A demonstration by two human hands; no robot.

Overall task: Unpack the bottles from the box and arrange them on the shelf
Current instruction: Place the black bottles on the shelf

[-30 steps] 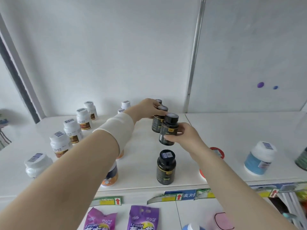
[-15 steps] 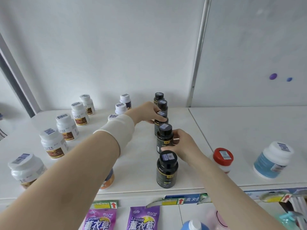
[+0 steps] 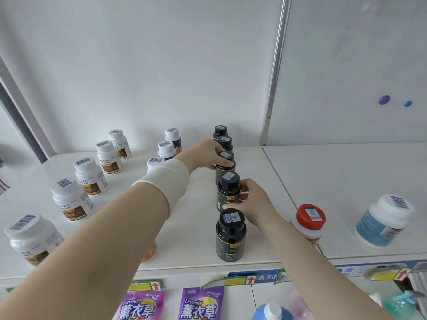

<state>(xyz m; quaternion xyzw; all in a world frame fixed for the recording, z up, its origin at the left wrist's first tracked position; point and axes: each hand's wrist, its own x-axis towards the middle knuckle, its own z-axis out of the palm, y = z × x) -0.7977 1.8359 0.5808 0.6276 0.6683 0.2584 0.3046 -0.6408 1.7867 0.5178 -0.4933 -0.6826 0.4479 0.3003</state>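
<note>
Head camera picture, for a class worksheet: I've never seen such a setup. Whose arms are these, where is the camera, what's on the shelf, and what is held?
No machine: a person wears a head camera looking forward and down, so both arms enter from below. The white shelf carries five black bottles in a front-to-back row, white bottles to the left, a red-capped bottle and a blue-labelled jar to the right. The left hand grips the middle black bottle; the right hand grips the second black bottle from the front.

Shop, white shelf (image 3: 346, 181), rows of barcoded bottles (image 3: 230, 236), price-label strip (image 3: 251, 277), lavender packets (image 3: 200, 303) below
</note>
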